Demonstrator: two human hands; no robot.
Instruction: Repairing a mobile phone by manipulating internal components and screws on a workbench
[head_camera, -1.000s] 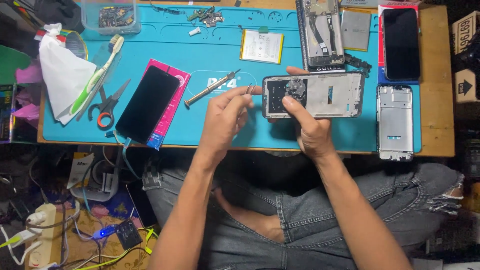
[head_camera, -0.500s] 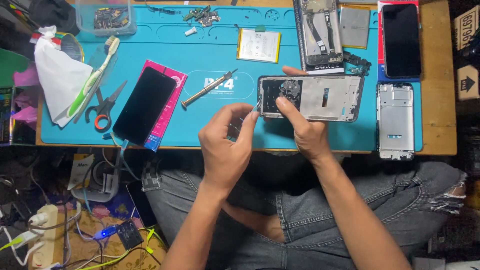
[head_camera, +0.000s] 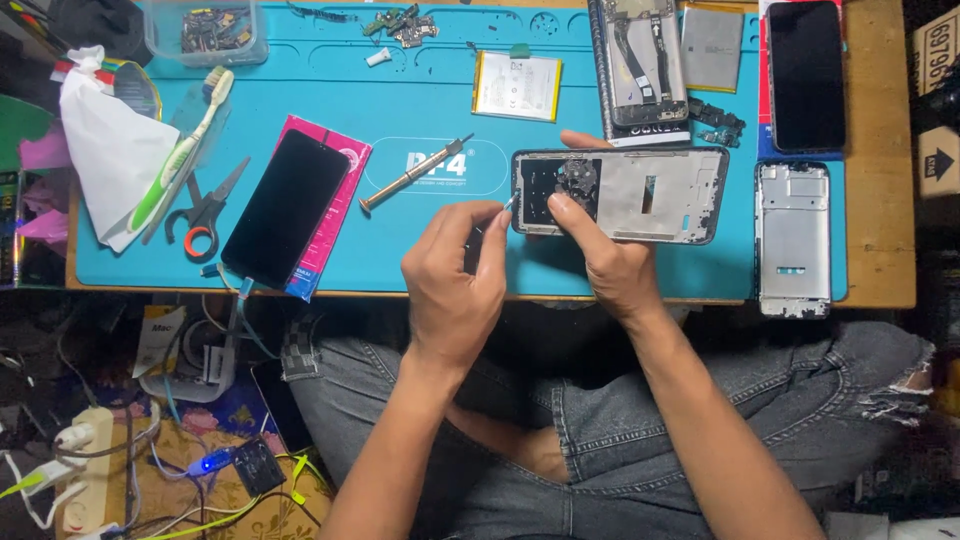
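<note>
An opened phone frame (head_camera: 650, 195) lies on the blue work mat (head_camera: 420, 110), its inner side up. My right hand (head_camera: 600, 255) pins it down, with the index finger on its dark left part and the thumb behind its top edge. My left hand (head_camera: 455, 280) sits just left of the frame at the mat's front edge. It pinches a thin tool (head_camera: 508, 203) whose pale tip touches the frame's left edge.
A screwdriver (head_camera: 415, 173), a black phone (head_camera: 285, 208) on a pink box, scissors (head_camera: 205, 215) and a toothbrush (head_camera: 180, 150) lie to the left. A battery (head_camera: 517, 86), another opened phone (head_camera: 640, 65), a dark phone (head_camera: 805, 75) and a bare frame (head_camera: 792, 238) lie behind and to the right.
My left hand has drawn back toward me and then reached its thin tool to the frame's left edge. The right hand has kept its hold on the frame.
</note>
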